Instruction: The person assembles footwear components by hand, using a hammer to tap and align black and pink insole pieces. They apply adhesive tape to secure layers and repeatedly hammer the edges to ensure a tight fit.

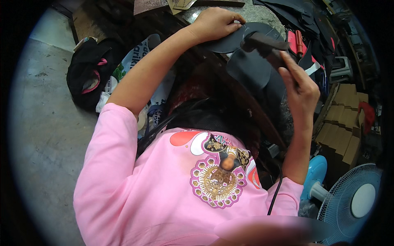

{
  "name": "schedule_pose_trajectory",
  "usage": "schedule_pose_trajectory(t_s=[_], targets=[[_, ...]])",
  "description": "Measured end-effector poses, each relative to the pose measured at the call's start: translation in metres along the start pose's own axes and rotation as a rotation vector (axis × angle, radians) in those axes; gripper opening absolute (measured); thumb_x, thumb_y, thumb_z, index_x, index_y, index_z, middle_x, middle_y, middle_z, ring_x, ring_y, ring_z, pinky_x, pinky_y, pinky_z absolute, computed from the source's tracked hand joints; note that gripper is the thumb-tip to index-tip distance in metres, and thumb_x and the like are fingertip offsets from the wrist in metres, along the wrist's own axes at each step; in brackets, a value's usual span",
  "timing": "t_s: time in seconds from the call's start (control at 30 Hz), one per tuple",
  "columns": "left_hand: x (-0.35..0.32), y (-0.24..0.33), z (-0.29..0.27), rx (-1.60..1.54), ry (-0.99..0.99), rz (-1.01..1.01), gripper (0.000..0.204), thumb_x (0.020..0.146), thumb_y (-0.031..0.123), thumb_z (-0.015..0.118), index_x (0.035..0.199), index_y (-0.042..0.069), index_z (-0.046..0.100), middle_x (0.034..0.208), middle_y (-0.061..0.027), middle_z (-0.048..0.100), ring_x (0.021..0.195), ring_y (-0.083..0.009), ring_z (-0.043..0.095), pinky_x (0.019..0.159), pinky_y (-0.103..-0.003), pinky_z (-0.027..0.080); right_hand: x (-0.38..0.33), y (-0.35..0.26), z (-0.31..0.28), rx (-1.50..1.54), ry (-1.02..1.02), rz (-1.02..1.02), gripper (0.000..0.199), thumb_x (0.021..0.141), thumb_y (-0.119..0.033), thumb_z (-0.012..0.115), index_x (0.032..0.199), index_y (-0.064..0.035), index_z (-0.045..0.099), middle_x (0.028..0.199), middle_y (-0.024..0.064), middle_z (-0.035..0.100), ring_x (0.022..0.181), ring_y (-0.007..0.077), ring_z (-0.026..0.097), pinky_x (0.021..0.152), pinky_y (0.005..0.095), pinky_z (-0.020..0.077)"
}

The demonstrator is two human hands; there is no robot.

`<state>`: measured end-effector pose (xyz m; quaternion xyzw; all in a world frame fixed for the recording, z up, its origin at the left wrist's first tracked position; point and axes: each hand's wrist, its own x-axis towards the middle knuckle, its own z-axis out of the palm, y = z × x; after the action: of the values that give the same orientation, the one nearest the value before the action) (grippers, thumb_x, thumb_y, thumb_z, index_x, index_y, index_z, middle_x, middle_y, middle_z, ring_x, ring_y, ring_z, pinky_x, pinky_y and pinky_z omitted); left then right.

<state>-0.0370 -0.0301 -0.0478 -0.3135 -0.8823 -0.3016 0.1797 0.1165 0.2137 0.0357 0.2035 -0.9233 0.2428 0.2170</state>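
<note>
The fingers of the left hand are curled and pressed down on a dark, rounded leather piece, which is held flat on the stone slab at the top of the view. The right hand is clenched around the handle of a dark hammer, whose head is seen just above the leather piece, touching or nearly touching it. More dark cut pieces are piled beyond. Stacked cardboard boxes and a blue fan are seen at the right, a black bag at the left on the concrete floor.
</note>
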Motion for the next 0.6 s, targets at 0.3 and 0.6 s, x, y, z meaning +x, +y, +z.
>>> schedule_pose_trajectory(t_s=[0.3, 0.6], targets=[[0.001, 0.001, -0.004, -0.037, -0.049, -0.031, 0.029, 0.091, 0.033, 0.064, 0.114, 0.02, 0.074, 0.1, -0.0093, 0.074, 0.094, -0.0296, 0.07, 0.081, -0.042, 0.054, -0.014, 0.011, 0.029, -0.033, -0.052, -0.012, 0.037, 0.094, -0.027, 0.068, 0.13, -0.027, 0.066, 0.09, 0.0091, 0.071, 0.073, 0.0283, 0.068, 0.065, 0.0361, 0.0534], [-0.001, 0.009, -0.018, -0.128, -0.094, -0.013, 0.029, 0.094, 0.02, 0.063, 0.118, 0.008, 0.071, 0.089, -0.0142, 0.073, 0.076, -0.0191, 0.069, 0.073, -0.032, 0.054, 0.024, 0.082, 0.013, -0.331, 0.057, 0.337, 0.039, 0.096, -0.056, 0.055, 0.131, -0.0406, 0.063, 0.092, 0.0121, 0.074, 0.083, 0.0313, 0.072, 0.07, 0.0401, 0.0547]])
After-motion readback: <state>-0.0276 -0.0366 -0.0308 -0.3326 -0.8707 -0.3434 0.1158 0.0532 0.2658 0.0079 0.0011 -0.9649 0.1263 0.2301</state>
